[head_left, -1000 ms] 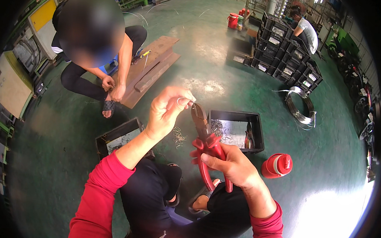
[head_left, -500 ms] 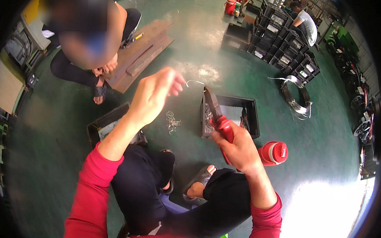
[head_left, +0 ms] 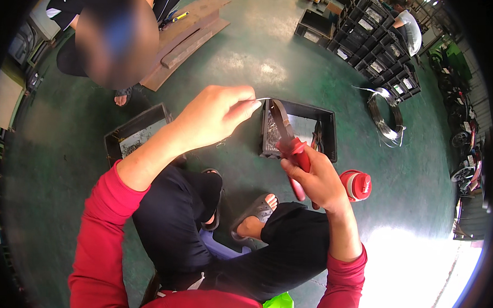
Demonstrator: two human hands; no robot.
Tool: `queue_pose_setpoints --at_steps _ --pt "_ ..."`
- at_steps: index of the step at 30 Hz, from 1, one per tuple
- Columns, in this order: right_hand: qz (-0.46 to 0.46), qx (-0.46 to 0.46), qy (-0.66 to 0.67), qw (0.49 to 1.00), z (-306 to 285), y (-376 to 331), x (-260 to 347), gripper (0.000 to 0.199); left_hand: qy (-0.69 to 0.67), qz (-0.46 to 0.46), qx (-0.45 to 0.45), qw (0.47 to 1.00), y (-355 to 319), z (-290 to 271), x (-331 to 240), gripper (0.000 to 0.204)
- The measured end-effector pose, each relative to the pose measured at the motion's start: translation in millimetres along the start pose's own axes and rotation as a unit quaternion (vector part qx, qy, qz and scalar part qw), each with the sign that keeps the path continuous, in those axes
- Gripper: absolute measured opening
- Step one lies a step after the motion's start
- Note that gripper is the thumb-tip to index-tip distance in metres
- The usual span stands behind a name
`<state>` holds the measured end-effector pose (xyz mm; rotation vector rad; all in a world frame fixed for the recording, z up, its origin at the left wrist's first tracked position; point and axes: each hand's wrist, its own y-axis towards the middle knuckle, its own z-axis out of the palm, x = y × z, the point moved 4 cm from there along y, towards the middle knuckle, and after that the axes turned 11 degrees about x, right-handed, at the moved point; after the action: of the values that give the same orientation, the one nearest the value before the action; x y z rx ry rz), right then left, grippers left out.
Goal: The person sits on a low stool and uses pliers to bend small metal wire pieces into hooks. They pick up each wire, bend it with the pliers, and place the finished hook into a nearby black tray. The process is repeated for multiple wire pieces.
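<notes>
My left hand [head_left: 212,117] pinches a short thin piece of wire [head_left: 264,98] between thumb and fingers. At the wire's other end are the dark jaws of a pair of red-handled pliers [head_left: 297,149]. My right hand [head_left: 322,181] is wrapped round the pliers' handles, which look spread apart. Behind the pliers sits a black crate [head_left: 328,112] holding many small metal pieces and some dark tools. Left of my left forearm a second black crate [head_left: 117,129] holds more wire pieces; my arm covers part of it.
A red jug [head_left: 359,186] stands right of my right hand. Farther right lies a coil of wire [head_left: 374,109], near stacked black crates [head_left: 365,25]. A person [head_left: 71,53] sits at the upper left beside rusty metal beams [head_left: 193,41]; another person [head_left: 411,29] is behind the stack.
My left fingers, loose and apart from the wire before, now pinch its free end. The wire looks straighter than its earlier curve. The whole view has shifted slightly.
</notes>
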<state>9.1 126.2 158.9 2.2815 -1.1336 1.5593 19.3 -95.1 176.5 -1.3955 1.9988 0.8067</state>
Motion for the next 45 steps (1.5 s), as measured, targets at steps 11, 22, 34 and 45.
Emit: queue_pose_setpoints --at_steps 11,22,34,45 --pt "0.007 0.033 0.06 0.998 2 1 6 0.037 -0.007 -0.021 -0.048 0.999 0 1 3 0.027" --pt "0.109 0.043 0.071 0.991 -2 -6 9 0.034 -0.02 -0.026 -0.021 0.999 1 7 -3 0.032" --pt "0.03 -0.095 -0.101 0.99 5 3 -13 0.028 -0.246 -0.124 0.076 0.958 3 21 15 0.045" --pt "0.067 -0.066 -0.074 0.993 0 6 -14 0.03 -0.127 -0.069 -0.011 0.989 3 15 18 0.031"
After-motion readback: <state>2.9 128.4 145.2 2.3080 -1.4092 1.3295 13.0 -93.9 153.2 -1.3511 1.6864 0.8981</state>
